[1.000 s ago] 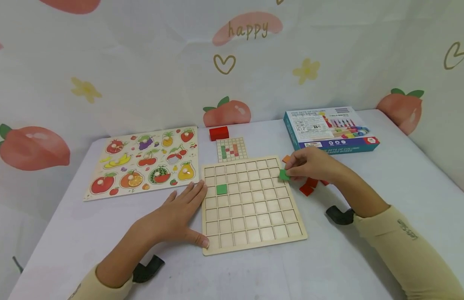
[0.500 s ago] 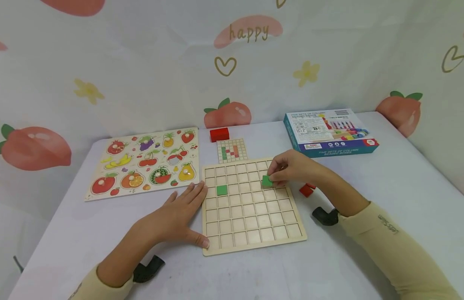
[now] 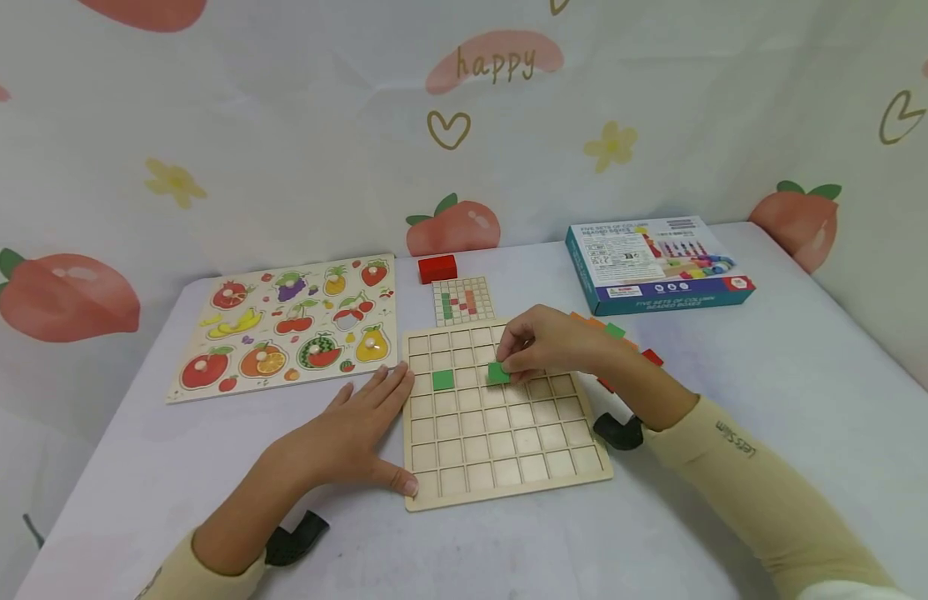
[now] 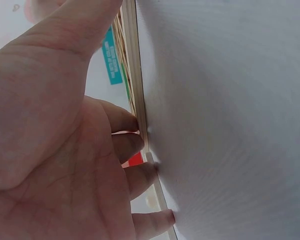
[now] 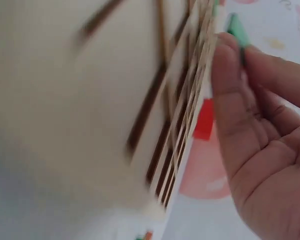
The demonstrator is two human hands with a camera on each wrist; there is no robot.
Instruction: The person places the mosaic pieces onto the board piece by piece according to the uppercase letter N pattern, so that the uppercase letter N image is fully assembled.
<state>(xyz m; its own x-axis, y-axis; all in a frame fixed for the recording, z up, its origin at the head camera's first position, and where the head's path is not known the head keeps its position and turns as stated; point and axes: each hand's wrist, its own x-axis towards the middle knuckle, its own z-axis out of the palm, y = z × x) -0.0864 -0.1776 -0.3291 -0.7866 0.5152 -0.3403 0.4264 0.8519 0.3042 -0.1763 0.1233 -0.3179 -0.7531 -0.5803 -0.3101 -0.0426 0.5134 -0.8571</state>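
Note:
A wooden grid board (image 3: 509, 425) lies on the table in the head view, with one green square tile (image 3: 443, 380) in a cell on its left side. My left hand (image 3: 344, 437) lies spread along the board's left edge, thumb on the near corner and fingertips at the rim. Over the upper middle of the grid, my right hand (image 3: 550, 343) pinches a second green tile (image 3: 498, 372) between thumb and fingers. The same pinched green tile (image 5: 237, 31) shows in the right wrist view, raised beside the board.
Behind the board lies a small pattern card (image 3: 464, 301), with a red block (image 3: 437, 268) beyond it. A fruit peg puzzle (image 3: 284, 325) is at left, a blue-edged box (image 3: 659, 262) at back right. Loose red tiles (image 3: 652, 357) and orange and green ones lie partly hidden behind the right arm.
My right hand has carried the green tile leftward from the board's right edge to over its upper middle. The left hand has stayed in place.

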